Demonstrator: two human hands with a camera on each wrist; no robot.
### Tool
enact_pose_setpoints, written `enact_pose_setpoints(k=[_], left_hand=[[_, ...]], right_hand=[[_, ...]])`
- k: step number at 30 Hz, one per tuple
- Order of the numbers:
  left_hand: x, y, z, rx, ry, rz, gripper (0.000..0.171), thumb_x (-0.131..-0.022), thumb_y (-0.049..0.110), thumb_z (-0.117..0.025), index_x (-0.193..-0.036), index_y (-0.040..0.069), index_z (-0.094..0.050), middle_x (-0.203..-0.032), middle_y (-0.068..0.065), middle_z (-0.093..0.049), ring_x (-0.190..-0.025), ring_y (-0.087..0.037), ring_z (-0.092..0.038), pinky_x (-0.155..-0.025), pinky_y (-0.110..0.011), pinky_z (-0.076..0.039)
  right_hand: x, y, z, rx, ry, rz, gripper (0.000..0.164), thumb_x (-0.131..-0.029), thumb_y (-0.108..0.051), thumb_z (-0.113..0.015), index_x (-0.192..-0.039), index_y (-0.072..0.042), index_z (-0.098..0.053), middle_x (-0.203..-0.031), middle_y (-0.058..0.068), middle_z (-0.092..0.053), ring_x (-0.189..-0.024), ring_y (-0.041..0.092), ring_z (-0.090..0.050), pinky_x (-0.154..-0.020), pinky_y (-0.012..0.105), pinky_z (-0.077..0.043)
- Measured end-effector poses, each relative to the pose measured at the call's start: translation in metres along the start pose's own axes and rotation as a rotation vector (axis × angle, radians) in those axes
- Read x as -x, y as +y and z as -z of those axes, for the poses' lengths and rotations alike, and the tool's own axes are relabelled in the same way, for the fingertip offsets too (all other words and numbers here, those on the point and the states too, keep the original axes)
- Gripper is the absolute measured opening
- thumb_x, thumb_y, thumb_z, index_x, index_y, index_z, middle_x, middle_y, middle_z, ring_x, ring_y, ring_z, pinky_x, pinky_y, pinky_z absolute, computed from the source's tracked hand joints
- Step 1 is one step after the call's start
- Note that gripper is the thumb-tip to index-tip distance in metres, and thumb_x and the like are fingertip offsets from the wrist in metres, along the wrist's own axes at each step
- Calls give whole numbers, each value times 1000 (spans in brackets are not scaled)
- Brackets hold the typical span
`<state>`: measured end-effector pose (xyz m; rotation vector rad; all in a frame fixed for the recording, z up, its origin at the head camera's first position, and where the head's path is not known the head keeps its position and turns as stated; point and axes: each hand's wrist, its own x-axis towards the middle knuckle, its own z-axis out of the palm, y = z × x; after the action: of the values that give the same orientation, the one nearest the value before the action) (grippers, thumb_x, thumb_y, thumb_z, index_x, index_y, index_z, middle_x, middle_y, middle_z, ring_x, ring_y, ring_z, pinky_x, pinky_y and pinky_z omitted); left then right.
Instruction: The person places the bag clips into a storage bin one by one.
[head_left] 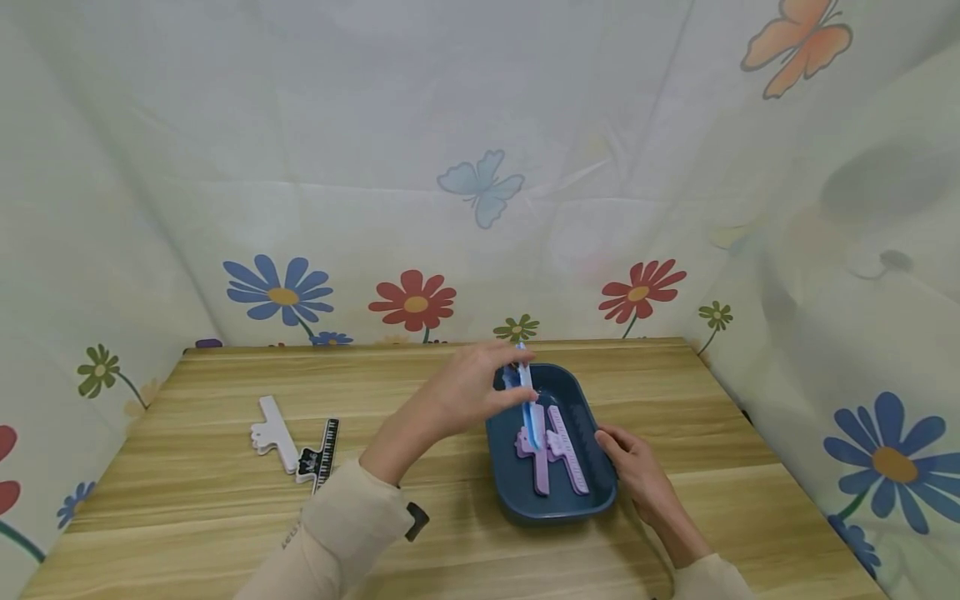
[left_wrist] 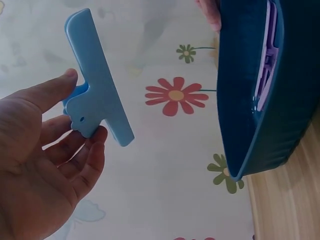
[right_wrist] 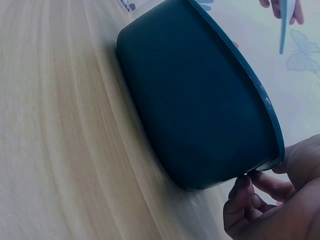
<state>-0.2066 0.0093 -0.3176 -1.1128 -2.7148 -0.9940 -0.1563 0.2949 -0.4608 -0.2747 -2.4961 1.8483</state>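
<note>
My left hand [head_left: 467, 390] pinches a light-blue plastic clip [left_wrist: 102, 85] by its handles, thumb on one side and fingers on the other. It holds this clip above a dark blue bin [head_left: 543, 510], apart from the bin in the left wrist view. Two purple clips lie inside: one [head_left: 542, 473] partly covered by the blue clip in the head view, the other [head_left: 572, 458] slanting beside it, with ruler-like marks. My right hand [head_left: 637, 468] grips the bin's right edge. In the right wrist view, its fingers [right_wrist: 242, 192] curl against the bin's wall.
On the left part of the wooden table [head_left: 210, 517] lie a white clip [head_left: 279, 435] and a black clip [head_left: 328, 446] with white marks, close together. My left forearm partly hides the black one. A flower-printed curtain [head_left: 337, 208] encloses the table at the back and sides.
</note>
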Motion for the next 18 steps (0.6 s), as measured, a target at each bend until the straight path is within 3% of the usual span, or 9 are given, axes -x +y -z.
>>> enact_pose_setpoints(k=[5,18], left_hand=[[1,-8,-9,-9,-7,6,54,-94,34,-78,-142,14,-64,-138,-7,-65,-132,-27,-56,-107,-45,-50],[3,-21,-35,-16,-77,94,53,-94,36,-78,-140,13,-65,-142,-10,-62,-133,-30,-55,-107,-47,-49]], right_hand=[[0,0,0,-1,0,0,45,-110,-23,-54,-142,9,-55,-140,26,-58,-125,33,-57,-89,23,-52],[-1,1,0,16,10,4,44,-110,-23,-54,-141,8,-57,-140,26,-59,-125,33,-57,-90,24,-51]])
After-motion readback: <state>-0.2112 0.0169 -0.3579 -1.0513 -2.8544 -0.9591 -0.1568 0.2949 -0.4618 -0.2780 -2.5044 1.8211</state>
